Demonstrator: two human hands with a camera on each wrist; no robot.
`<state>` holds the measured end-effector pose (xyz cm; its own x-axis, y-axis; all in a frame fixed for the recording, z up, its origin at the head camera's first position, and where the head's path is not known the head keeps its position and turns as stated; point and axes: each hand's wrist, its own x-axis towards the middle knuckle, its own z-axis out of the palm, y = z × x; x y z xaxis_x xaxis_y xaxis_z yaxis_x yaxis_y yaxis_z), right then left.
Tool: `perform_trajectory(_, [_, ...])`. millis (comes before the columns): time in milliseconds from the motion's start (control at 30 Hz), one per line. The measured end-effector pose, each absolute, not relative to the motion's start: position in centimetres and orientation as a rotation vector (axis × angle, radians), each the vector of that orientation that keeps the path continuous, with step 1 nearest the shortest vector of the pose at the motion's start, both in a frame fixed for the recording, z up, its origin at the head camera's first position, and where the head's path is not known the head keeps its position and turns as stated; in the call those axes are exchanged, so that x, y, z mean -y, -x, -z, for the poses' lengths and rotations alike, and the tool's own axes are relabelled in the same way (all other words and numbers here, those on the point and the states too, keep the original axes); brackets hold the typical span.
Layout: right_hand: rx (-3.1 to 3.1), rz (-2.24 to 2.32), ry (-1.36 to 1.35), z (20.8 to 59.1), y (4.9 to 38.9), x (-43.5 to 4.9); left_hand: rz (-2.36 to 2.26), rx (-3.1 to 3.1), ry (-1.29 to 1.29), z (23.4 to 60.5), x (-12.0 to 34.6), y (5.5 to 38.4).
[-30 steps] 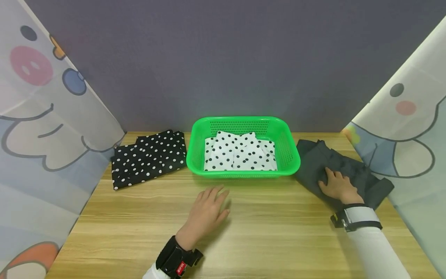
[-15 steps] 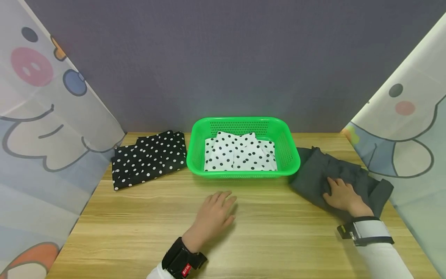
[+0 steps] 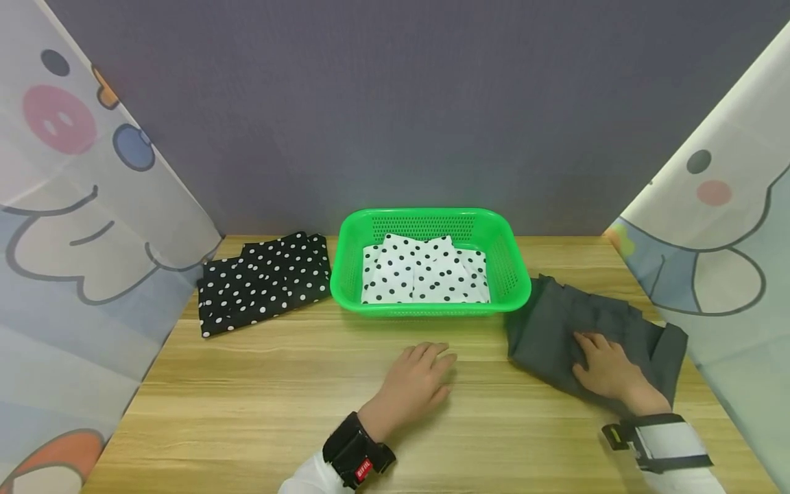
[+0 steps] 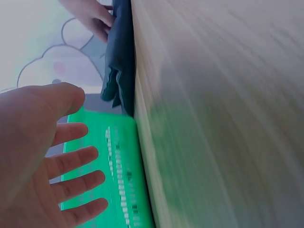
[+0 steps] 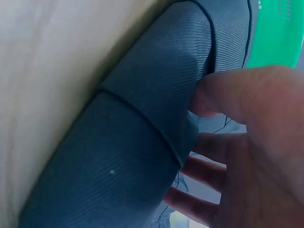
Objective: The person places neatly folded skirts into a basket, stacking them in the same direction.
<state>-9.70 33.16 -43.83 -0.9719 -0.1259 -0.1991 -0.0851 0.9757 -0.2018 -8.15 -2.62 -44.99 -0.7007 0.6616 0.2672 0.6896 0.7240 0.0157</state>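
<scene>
Hands [image 3: 410,387] apart, right [image 3: 611,370] on grey cloth [image 3: 551,339]; red wristband label [image 3: 363,469] illegible.

Holds left hand [image 3: 410,384] low near the middle, well apart from right hand [image 3: 611,370] at the right side. Shows in head view the backs of both. Has left arm [image 3: 311,478] slanting toward the right and right arm [image 3: 681,481] toward the left, both in white sleeves. Keeps left fingers [image 4: 78,185] relaxed and almost straight, with small gaps between, and left thumb [image 4: 69,97] apart from them. Places right fingers [image 5: 204,172] forward and downward, with tips partly hidden in right wrist view, and spreads right thumb [image 5: 232,95] away from them.
</scene>
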Motion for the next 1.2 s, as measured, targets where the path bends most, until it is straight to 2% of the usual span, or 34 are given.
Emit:
perform_trajectory(700, [-3.026, 0.232, 0.347, 44.7, 5.3, -32.3, 0.036, 2.504, 1.447, 44.9, -5.3, 8.2])
perform_trajectory(1200, [-3.081, 0.237, 0.456, 44.9, 2.4, -29.8, -0.079, 2.484, 1.524, 44.8, -6.9, 7.3])
